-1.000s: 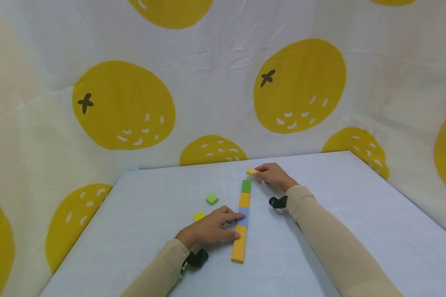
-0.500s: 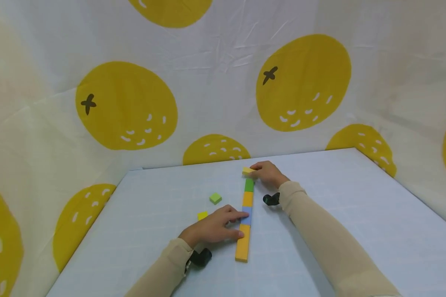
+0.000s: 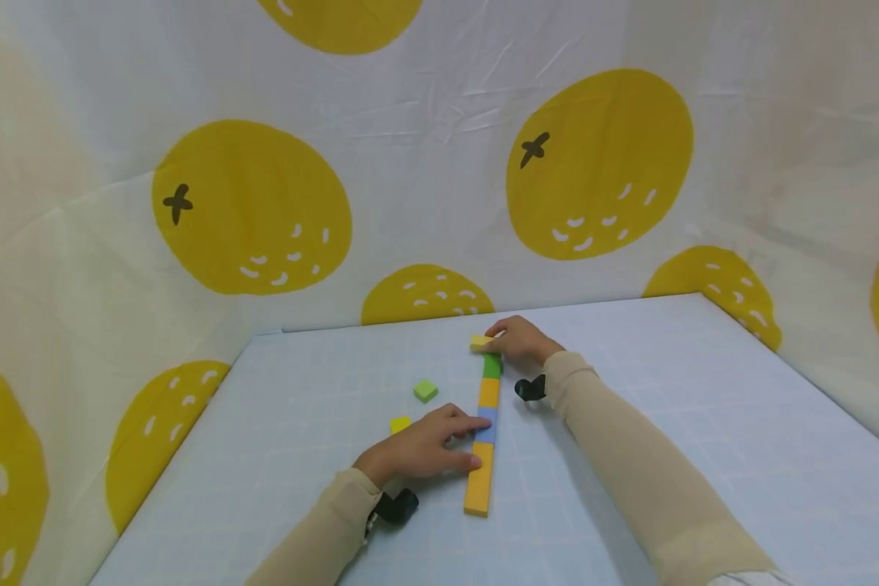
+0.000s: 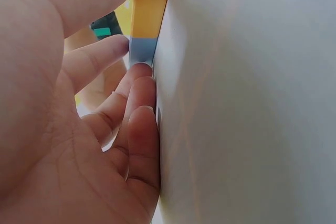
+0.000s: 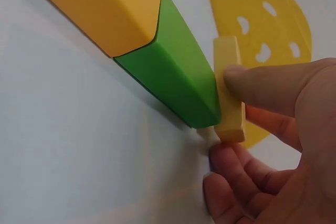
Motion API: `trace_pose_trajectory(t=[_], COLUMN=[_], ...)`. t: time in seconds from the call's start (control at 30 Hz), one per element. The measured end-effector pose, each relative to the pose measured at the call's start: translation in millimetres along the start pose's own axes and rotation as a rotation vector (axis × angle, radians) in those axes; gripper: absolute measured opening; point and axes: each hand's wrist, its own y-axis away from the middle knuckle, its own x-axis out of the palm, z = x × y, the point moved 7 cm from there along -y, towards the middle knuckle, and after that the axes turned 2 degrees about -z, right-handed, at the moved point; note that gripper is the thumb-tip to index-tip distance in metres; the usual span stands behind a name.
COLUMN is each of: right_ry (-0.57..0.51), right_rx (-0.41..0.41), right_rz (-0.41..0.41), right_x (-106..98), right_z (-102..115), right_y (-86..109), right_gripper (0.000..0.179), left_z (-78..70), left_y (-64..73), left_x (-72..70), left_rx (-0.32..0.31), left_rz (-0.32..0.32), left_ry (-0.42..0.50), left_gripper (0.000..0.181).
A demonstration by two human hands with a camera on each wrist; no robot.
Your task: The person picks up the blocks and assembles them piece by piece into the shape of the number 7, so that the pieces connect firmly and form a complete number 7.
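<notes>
We record: at the far end of the green block (image 3: 491, 368), one pale yellow block (image 5: 228, 114), right hand (image 3: 522, 339) pinching it; nearer than the green block, one blue block (image 3: 488, 433), left hand (image 3: 426, 444) touching it, thumb and index spread.

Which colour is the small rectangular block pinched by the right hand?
The small rectangular block is pale yellow, seen best in the right wrist view.
</notes>
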Motion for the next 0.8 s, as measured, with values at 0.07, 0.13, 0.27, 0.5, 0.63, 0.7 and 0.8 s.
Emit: trace_pose_trajectory(t=[0.07, 0.13, 0.27, 0.5, 0.63, 0.7, 0.8], right_ry=[0.017, 0.025, 0.038, 0.061, 0.058, 0.056, 0.069], right_rx=[0.004, 0.004, 0.004, 0.001, 0.0, 0.003, 0.002], right_rz=[0.006, 0.014, 0.031, 0.024, 0.019, 0.018, 0.02], right_x=[-0.6, -0.7, 0.8, -1.0, -0.6, 0.8, 3.9], right_z=[-0.2, 0.4, 3.4, 5.8, 6.7, 5.8, 4.1], right_y=[-1.1, -2.0, -0.9, -0.1, -2.2, -3.6, -5.4], right_gripper=[0.036, 0.035, 0.034, 0.036, 0.036, 0.036, 0.036], left_z=[-0.1, 0.6, 0.7, -1.8, -1.3, -0.9, -0.3], left_y=[-0.8, -1.3, -0.7, 0.5, 0.0, -0.2, -0.6], left_x=[0.8, 2.1, 3.6, 1.4, 0.0, -0.1, 0.3], left_rx=[0.004, 0.002, -0.007, -0.004, 0.004, 0.012, 0.023], left_rz=[0.003, 0.005, 0.003, -0.002, -0.008, -0.01, -0.009], left_ry=[0.0, 0.005, 0.013, 0.007, 0.0, -0.002, -0.001], left_gripper=[0.054, 0.053, 0.053, 0.052, 0.053, 0.053, 0.054])
